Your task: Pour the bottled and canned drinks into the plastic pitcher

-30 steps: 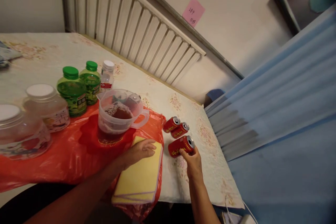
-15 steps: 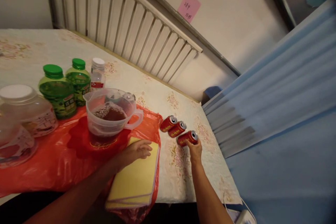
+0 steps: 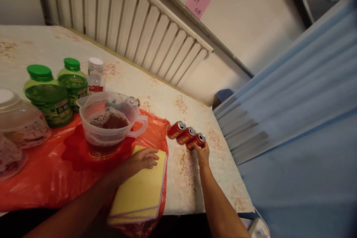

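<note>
Three opened red cans stand in a row on the flowered tablecloth: a left can (image 3: 176,130), a middle can (image 3: 186,136) and a right can (image 3: 196,141). My right hand (image 3: 203,152) grips the right can, which stands close against the middle one. Over a yellow cloth stack (image 3: 142,189) rests my left hand (image 3: 145,159), fingers loosely spread, holding nothing. Just beyond it, a clear plastic jug (image 3: 108,134) holds dark, foamy liquid on a red sheet (image 3: 47,178).
At the left are two green-capped bottles (image 3: 50,100) (image 3: 73,81), a white-capped bottle (image 3: 96,76) and large clear jars (image 3: 25,122). A radiator (image 3: 125,26) runs behind the table, and a blue curtain (image 3: 301,126) hangs at the right.
My right hand has moved the right can leftwards, closing the gap to the middle can. The view has shifted slightly; my left hand stays over the yellow cloths.
</note>
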A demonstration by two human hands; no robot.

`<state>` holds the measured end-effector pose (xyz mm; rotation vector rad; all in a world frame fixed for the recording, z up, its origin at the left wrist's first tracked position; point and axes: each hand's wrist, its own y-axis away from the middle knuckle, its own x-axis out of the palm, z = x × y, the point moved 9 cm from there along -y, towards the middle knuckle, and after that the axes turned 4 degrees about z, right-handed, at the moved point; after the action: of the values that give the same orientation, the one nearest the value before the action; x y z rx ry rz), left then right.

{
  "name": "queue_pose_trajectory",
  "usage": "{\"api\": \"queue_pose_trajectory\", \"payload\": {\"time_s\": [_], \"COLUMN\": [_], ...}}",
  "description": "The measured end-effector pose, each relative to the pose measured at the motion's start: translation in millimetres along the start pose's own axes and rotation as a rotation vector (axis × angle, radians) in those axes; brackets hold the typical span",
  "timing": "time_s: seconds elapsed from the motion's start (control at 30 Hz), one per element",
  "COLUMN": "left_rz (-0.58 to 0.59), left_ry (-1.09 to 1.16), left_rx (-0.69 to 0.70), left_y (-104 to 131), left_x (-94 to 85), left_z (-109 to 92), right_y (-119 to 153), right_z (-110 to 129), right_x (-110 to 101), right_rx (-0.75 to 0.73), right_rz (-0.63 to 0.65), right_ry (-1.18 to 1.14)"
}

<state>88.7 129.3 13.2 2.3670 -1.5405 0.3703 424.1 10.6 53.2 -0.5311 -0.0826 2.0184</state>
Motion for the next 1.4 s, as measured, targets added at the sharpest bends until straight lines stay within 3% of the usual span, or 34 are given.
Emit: {"api": "queue_pose_trajectory", "payload": {"time_s": [0.47,1.4], "left_rz": [0.019,-0.01], "left_ry": [-0.014,0.036], "left_rx": [-0.019,-0.062], "left_y": [-3.2,1.4], "left_x": [-2.4,0.8], "left_z": [8.5,4.2], "right_y": [18.4,18.6], "right_z": [-46.4,-48.2], "right_x": [12.7,15.9], "right_rx": [0.024,-0.036], "right_rz": [0.012,0.008], "right_ry": [0.016,0.132]}}
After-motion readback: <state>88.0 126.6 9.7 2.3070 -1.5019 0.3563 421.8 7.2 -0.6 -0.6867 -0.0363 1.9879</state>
